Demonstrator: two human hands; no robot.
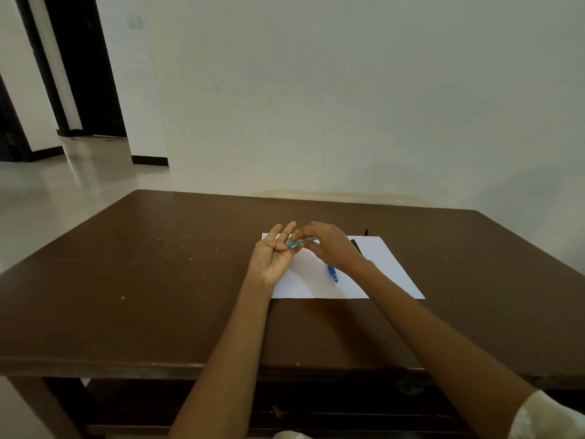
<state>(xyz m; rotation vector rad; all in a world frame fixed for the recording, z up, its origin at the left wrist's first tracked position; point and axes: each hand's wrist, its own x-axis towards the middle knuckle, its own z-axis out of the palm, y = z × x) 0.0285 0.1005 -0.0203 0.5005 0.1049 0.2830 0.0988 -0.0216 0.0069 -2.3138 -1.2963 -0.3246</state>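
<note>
A white sheet of paper (376, 270) lies flat on the brown wooden table (164, 280). Above its far left corner my left hand (272, 258) is turned palm up, two fingers curled round one end of a small teal pen-like object (299, 243). My right hand (329, 248) reaches across from the right and pinches the other end of that teal piece with its fingertips. A blue pen (332, 274) lies on the paper just under my right wrist. A black pen (356, 245) lies partly hidden behind my right hand.
Another thin dark pen (366, 232) lies on the table just beyond the paper's far edge. The table stands against a pale wall (348, 106). Its left half shows scattered light specks. A tiled floor and a dark doorway (85, 68) lie at the left.
</note>
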